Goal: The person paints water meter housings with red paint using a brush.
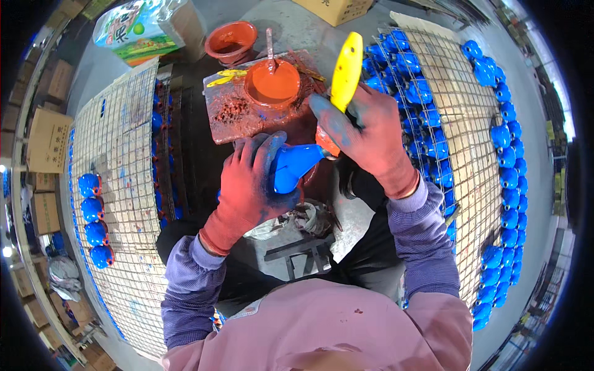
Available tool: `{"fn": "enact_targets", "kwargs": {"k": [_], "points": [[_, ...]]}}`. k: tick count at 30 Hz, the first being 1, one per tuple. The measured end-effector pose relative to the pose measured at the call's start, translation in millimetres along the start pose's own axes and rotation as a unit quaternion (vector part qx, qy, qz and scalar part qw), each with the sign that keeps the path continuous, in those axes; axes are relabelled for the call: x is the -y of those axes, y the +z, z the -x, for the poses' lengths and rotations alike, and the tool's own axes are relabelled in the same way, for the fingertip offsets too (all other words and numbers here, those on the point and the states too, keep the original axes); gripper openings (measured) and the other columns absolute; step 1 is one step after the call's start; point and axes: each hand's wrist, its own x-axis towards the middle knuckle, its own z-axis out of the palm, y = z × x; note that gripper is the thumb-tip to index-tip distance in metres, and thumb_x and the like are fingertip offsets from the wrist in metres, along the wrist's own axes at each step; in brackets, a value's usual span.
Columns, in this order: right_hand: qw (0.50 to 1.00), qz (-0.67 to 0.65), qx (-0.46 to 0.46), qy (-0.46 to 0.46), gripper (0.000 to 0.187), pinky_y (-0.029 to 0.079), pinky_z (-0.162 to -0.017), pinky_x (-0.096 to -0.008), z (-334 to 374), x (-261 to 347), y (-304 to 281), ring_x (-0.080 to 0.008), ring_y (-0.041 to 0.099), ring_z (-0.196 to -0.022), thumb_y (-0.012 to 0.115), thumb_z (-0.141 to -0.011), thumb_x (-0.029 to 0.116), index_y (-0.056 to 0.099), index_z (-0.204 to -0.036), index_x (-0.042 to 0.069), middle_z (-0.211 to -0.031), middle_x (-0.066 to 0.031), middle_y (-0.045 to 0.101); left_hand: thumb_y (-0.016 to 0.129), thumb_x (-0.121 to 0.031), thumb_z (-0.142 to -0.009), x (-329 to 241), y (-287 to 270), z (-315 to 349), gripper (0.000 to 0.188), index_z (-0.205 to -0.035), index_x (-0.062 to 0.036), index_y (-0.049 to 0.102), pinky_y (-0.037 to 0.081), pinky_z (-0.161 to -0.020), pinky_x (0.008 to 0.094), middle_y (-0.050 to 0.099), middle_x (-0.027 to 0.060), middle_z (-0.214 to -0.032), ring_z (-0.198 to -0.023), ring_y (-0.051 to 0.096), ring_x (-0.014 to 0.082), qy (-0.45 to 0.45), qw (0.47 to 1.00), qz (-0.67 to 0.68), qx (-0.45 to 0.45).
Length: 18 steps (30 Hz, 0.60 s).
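Observation:
My left hand (pixel 242 180), in a stained red glove, is wrapped round a glossy blue casting (pixel 292 168) with a narrow neck pointing right. A paintbrush (pixel 347 73) with a yellow handle is gripped in my gloved right hand (pixel 378 136), handle end up. Its red-coated bristles are against the neck end of the blue casting. Just beyond my hands, a bowl of orange-red paint (pixel 272 84) stands on a paint-smeared board (pixel 232 117), with a paint-coated stick leaning in it. The palm side of my left hand is hidden.
Wire mesh racks lie on both sides, the left rack (pixel 124 154) and the right rack (pixel 461 93), with rows of blue castings (pixel 510 179). Behind the board are a red-stained basin (pixel 231 42) and a printed carton (pixel 145 29). Another yellow-handled brush (pixel 228 76) lies on the board.

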Motion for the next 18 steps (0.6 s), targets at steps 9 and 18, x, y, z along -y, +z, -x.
{"fn": "enact_targets", "kwargs": {"k": [9,18], "points": [[0.974,0.059,0.005,-0.220,0.030,0.049,-0.065,-0.0370,8,0,-9,-0.0261,0.065,-0.081,0.078,-0.070,0.023,0.067,-0.095,0.011,-0.100,-0.0050,0.068,0.087,-0.031,-0.056,9,10,2,0.088,-0.133,-0.0084,0.050,0.049,-0.091,0.0474,0.057,0.0158,-0.118,-0.109,0.057,0.0356,-0.129,0.973,0.182,-0.051],[0.930,-0.347,-0.113,0.041,0.019,0.055,-0.071,-0.0265,7,5,16,-0.0150,0.066,-0.084,0.058,-0.091,-0.002,0.060,-0.109,0.002,-0.109,-0.0140,0.067,0.073,-0.026,-0.081,8,-8,4,0.060,-0.132,-0.0013,0.051,0.050,-0.096,0.0342,0.061,0.0102,-0.118,-0.110,0.059,0.0182,-0.271,0.697,0.663,0.013]]}}
